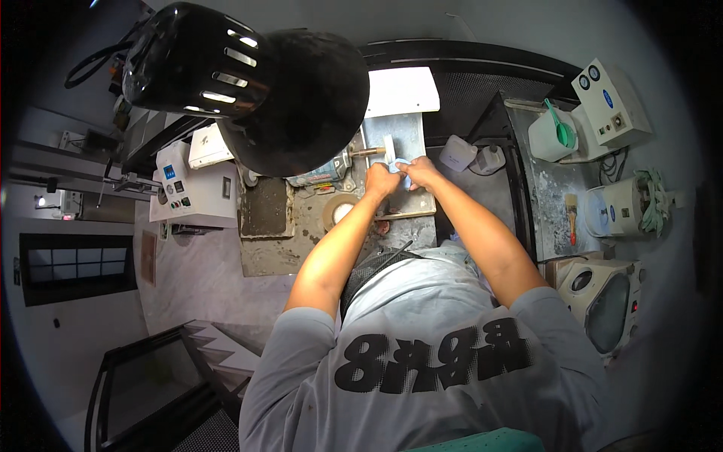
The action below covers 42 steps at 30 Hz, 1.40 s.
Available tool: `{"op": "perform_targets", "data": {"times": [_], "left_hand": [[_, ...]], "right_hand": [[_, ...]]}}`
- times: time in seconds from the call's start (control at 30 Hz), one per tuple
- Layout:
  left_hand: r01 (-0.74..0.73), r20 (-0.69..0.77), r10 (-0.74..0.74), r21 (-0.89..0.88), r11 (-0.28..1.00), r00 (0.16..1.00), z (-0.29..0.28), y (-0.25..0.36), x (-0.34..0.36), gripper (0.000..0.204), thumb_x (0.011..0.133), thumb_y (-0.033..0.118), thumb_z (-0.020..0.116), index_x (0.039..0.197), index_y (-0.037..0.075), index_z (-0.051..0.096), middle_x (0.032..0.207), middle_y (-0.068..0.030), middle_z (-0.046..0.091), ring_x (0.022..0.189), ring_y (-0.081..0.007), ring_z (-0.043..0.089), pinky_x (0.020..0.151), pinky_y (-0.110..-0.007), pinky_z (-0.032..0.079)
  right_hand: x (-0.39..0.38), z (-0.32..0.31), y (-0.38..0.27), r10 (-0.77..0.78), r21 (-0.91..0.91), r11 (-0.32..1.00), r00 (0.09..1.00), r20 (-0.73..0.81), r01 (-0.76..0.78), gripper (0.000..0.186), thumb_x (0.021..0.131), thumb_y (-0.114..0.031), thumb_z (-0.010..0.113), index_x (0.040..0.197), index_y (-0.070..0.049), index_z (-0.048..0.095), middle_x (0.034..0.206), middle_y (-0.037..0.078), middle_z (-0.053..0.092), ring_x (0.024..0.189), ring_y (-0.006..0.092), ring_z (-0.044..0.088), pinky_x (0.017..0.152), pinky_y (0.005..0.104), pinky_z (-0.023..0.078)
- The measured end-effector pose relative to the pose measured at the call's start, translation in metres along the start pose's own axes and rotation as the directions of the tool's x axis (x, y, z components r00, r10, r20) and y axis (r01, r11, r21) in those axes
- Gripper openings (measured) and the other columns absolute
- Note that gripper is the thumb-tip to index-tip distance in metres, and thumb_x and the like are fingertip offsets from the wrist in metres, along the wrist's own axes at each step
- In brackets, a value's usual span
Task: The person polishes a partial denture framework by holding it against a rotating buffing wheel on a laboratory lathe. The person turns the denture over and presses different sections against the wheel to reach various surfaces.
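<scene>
My left hand and my right hand meet in front of a bench polishing lathe. Between them, both sets of fingers grip a small light-blue piece, whose exact kind I cannot make out. It is held close against a narrow white wheel at the end of the lathe's brownish spindle; whether they touch is unclear. Behind and below the wheel lies a metal splash tray under a white hood. A round bowl with white contents sits beside my left forearm.
A black lamp shade hangs over the lathe, hiding part of it. To the left stands a white control box. At right, a worktop carries a white jug, a brush and several machines. Plastic containers stand beyond my right arm.
</scene>
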State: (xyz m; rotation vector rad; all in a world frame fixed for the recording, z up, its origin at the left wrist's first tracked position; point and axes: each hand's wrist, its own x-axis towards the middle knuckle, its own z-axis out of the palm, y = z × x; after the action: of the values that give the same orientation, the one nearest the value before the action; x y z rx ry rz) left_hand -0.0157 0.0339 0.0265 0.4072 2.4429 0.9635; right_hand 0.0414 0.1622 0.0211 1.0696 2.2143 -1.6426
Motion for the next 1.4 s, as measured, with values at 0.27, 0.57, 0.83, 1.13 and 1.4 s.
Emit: {"op": "perform_targets", "data": {"times": [0.27, 0.57, 0.83, 1.13, 1.4], "left_hand": [[0.094, 0.031, -0.093, -0.019, 0.995, 0.995, -0.004, -0.005, 0.006, 0.051, 0.062, 0.041, 0.074, 0.080, -0.007, 0.067, 0.087, -0.0283, 0.065, 0.088, -0.0375, 0.065, 0.076, -0.042, 0.050], [-0.011, -0.041, 0.018, 0.164, 0.986, 0.999, -0.010, -0.007, 0.014, 0.049, 0.061, 0.043, 0.072, 0.069, -0.006, 0.068, 0.073, -0.0249, 0.065, 0.075, -0.0361, 0.066, 0.072, -0.042, 0.050], [0.037, 0.102, -0.058, 0.191, 0.981, 0.993, -0.022, 0.006, 0.013, 0.056, 0.060, 0.041, 0.073, 0.088, -0.007, 0.068, 0.094, -0.0285, 0.064, 0.093, -0.0372, 0.064, 0.082, -0.041, 0.050], [-0.010, -0.017, 0.018, 0.359, 0.933, 1.000, -0.039, 0.015, 0.003, 0.051, 0.062, 0.038, 0.074, 0.086, -0.006, 0.068, 0.092, -0.0289, 0.064, 0.092, -0.0378, 0.064, 0.081, -0.043, 0.051], [-0.036, 0.001, 0.038, 0.362, 0.932, 0.999, -0.042, 0.017, -0.010, 0.048, 0.064, 0.036, 0.073, 0.088, -0.005, 0.068, 0.091, -0.0272, 0.065, 0.091, -0.0370, 0.064, 0.081, -0.043, 0.051]], "right_hand": [[0.005, 0.004, 0.000, 0.015, -0.017, 1.000, 1.000, -0.019, -0.015, 0.046, 0.081, -0.037, 0.069, 0.066, 0.006, 0.059, 0.058, 0.011, 0.058, 0.042, 0.0168, 0.055, 0.039, 0.0306, 0.047], [-0.003, 0.010, -0.001, 0.029, 0.162, 0.986, 0.997, 0.074, -0.041, 0.043, 0.081, -0.037, 0.067, 0.074, 0.005, 0.061, 0.056, 0.006, 0.052, 0.042, 0.0137, 0.053, 0.039, 0.0270, 0.048], [0.002, 0.009, 0.003, 0.093, 0.216, 0.968, 0.984, 0.150, -0.125, 0.041, 0.084, -0.037, 0.063, 0.081, 0.004, 0.063, 0.060, 0.005, 0.052, 0.045, 0.0138, 0.054, 0.043, 0.0255, 0.052], [0.005, 0.030, 0.006, 0.058, 0.408, 0.895, 0.955, 0.291, -0.179, 0.044, 0.087, -0.039, 0.057, 0.098, 0.003, 0.059, 0.079, 0.011, 0.064, 0.065, 0.0185, 0.064, 0.056, 0.0299, 0.055], [0.006, 0.026, 0.008, -0.002, 0.433, 0.895, 0.971, 0.238, -0.105, 0.039, 0.082, -0.036, 0.066, 0.091, 0.002, 0.063, 0.078, 0.010, 0.065, 0.065, 0.0222, 0.065, 0.061, 0.0328, 0.055]]}}
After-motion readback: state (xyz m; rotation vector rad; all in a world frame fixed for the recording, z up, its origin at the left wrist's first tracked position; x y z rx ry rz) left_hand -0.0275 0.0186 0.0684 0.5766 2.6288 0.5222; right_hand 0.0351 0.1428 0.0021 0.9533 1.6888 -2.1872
